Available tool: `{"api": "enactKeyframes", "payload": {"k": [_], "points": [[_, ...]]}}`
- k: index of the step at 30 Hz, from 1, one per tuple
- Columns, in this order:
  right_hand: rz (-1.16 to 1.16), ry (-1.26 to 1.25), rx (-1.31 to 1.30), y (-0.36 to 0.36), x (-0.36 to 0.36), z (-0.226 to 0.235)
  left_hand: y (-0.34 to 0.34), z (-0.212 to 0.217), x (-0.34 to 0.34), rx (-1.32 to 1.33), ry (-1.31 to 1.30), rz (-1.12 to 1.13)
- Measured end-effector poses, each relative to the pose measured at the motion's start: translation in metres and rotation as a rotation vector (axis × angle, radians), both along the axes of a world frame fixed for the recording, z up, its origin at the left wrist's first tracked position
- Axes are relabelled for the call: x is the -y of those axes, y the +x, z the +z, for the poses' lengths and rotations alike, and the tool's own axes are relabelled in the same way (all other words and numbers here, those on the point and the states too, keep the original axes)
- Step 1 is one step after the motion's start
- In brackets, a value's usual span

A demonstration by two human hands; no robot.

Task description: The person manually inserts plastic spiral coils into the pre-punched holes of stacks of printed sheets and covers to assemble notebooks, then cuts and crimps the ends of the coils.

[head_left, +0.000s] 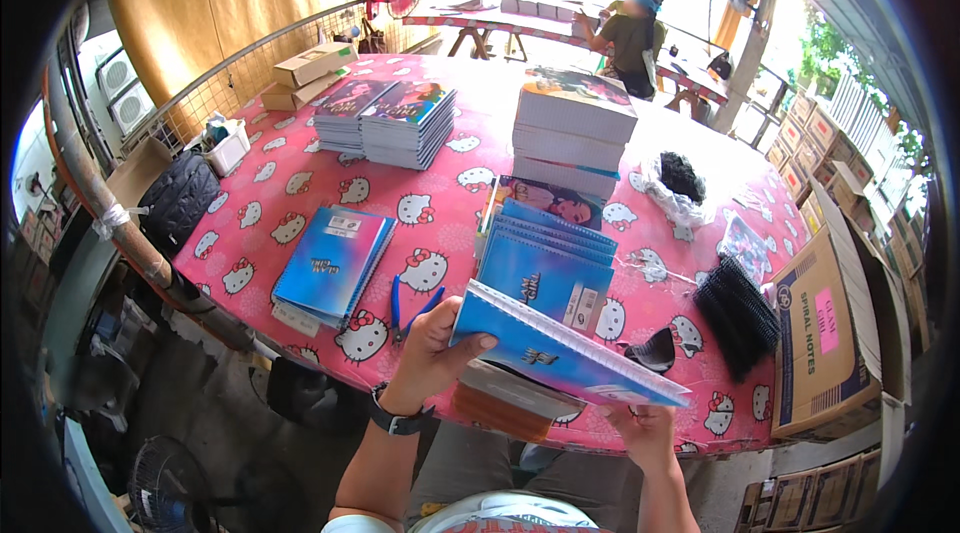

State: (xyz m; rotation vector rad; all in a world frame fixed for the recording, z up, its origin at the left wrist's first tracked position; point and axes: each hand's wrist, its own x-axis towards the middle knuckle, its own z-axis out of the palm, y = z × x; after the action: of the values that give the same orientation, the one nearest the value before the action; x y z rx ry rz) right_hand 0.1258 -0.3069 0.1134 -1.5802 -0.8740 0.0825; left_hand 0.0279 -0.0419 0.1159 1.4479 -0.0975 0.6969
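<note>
Pink-covered table, blue notebook tilted above its near edge, left hand gripping one end, right hand holding the lower right corner; looks like handling or checking, next move needs both ends supported.

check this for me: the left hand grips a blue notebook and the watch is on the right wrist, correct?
Not quite: the head view shows the watch on the left wrist. The left hand does grip a blue notebook.
</note>
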Motion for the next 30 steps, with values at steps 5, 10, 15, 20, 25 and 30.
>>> {"api": "enactKeyframes", "payload": {"k": [5,10,15,20,25,30], "points": [[0.013,-0.15,0.25,0.006,0.014,-0.021,-0.009,0.009,-0.007,-0.098,-0.01,-0.171],[0.119,-0.236,0.17,0.023,0.01,-0.032,-0.003,0.029,-0.005,0.102,0.364,0.029],[0.251,-0.377,0.103,0.023,0.002,-0.063,-0.02,-0.007,0.004,-0.143,0.094,0.149],[-0.027,-0.272,0.167,0.094,0.036,-0.051,-0.028,-0.049,-0.014,-0.094,-0.174,0.313],[-1.023,-0.83,0.497,0.227,0.127,-0.073,-0.003,-0.038,0.005,-0.048,-0.161,0.416],[-0.923,-0.957,0.551,0.247,0.135,-0.092,0.008,-0.034,0.019,-0.081,-0.272,0.58]]}}
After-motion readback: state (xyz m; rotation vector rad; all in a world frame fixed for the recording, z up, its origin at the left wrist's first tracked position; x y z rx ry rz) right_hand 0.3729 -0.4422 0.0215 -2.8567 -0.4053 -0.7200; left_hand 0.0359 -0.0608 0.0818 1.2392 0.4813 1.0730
